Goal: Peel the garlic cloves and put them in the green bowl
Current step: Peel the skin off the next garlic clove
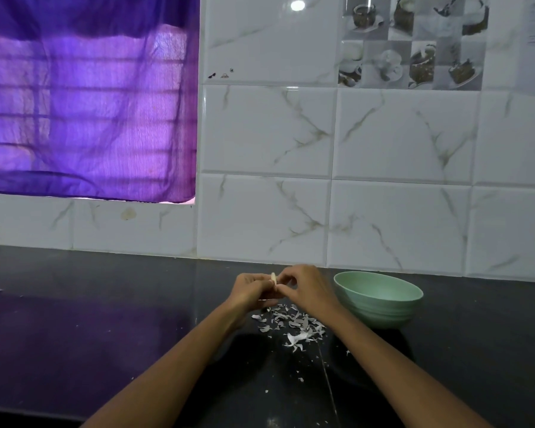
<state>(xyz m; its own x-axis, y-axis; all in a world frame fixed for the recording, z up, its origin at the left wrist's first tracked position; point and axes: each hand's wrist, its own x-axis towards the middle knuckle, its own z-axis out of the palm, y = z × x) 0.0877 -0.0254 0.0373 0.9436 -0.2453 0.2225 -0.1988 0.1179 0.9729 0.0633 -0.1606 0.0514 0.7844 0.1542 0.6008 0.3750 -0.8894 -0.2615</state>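
Observation:
A pale garlic clove stands between my two hands above the dark counter. My left hand grips its lower part with curled fingers. My right hand pinches the clove's side with thumb and fingertip. The green bowl sits on the counter just right of my right hand; its inside is hidden from this angle. A heap of white garlic skins lies on the counter under my hands.
The black counter runs left and right, backed by a white marble-look tiled wall. A purple curtain covers a window at upper left. Small skin flakes are scattered toward the front edge.

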